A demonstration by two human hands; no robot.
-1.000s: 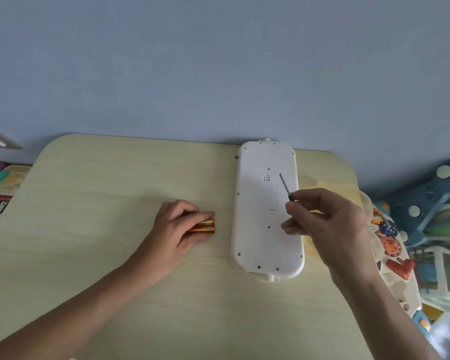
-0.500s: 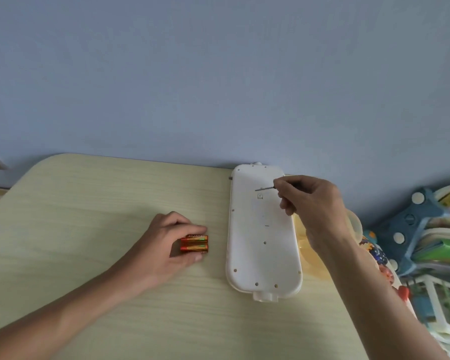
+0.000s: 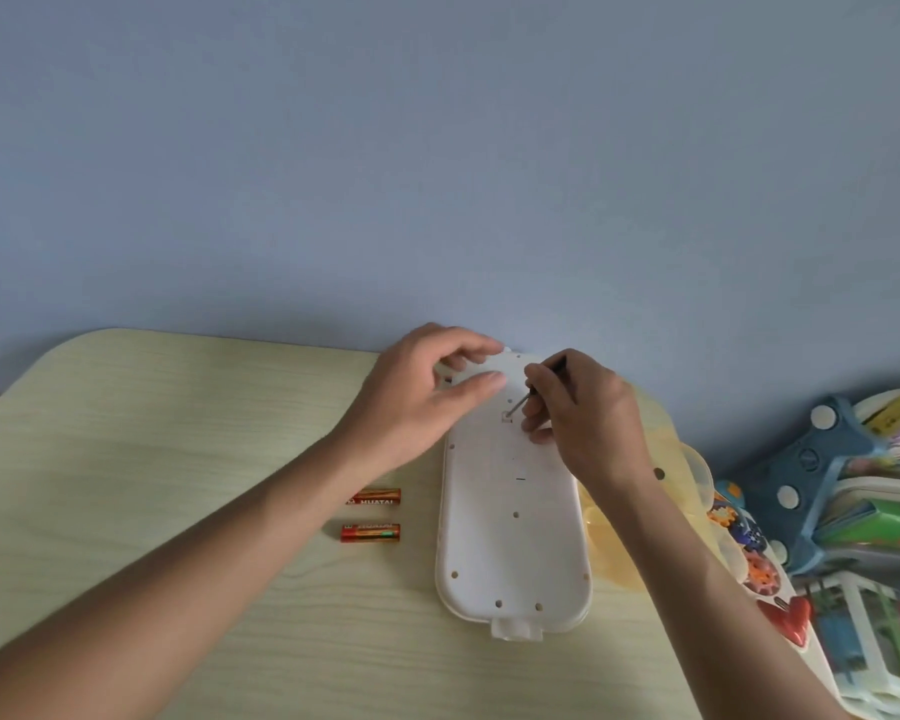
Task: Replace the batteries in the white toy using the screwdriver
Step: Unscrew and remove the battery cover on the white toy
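screwdriver pinched in your right hand meets the cover screw; left hand, fingers loosely curled, steadies the white toy at the desk's far edge: turn next.

- The table under my arms looks like pale yellow-green laminate printed with fine wood grain, smooth and matt
- The white toy lying back-up is smooth moulded plastic with a soft satin sheen, dotted with small round screw holes
- The screwdriver in my right hand has a thin, bare grey metal shaft, dull rather than shiny; its handle looks dark
- Two batteries have glossy red and orange foil-like wrappers with printed lettering
- A translucent yellow plastic piece shows at the toy's right edge, smooth and slightly glossy
- The wall behind is flat, matt blue-grey paint
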